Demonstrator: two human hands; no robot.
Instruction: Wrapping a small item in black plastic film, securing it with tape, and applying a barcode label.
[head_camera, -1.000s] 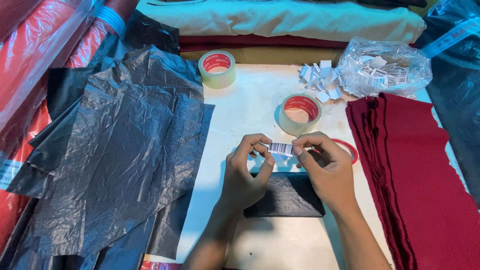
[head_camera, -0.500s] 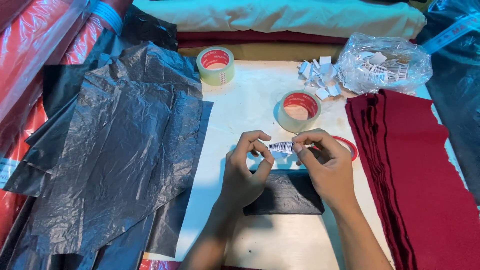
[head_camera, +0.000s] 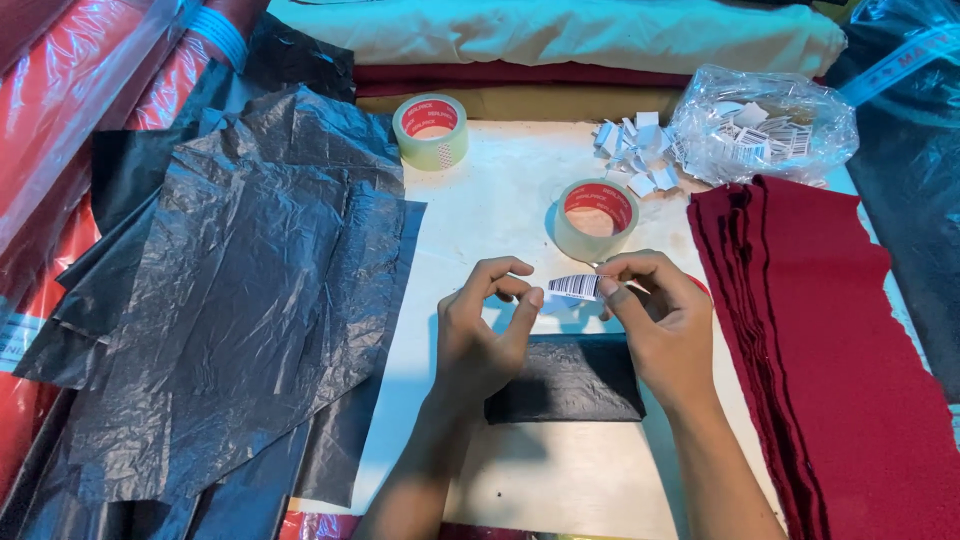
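Covering most of the left side, a heap of crinkled black plastic sheets (head_camera: 230, 300) lay thin, glossy and limp across the pale table (head_camera: 500, 200), while a stack of dark red cloth (head_camera: 830, 350), soft and matte with neatly layered edges, filled the right. Beyond them sat a clear bag of small printed labels (head_camera: 765, 125) with loose white labels (head_camera: 632, 150) spilled beside it, and two rolls of clear tape, one (head_camera: 431, 130) near the far edge and one (head_camera: 596, 218) just above the hands. A small folded black packet (head_camera: 568, 380), smooth and flat, rested on the table under the wrists. Smallest of all was the striped white sticker (head_camera: 574, 286), held in the air between both hands, above the packet and just below the nearer roll. The left hand (head_camera: 480, 335) was curled, its thumb and forefinger pinching the sticker's left end; the right hand (head_camera: 655, 320) was closed on the right end in the same fingertip pinch. Such a slip looked nearly weightless, floppy and easily creased, probably tacky on one face, so it seemed best taken by its very edges, as both hands did.
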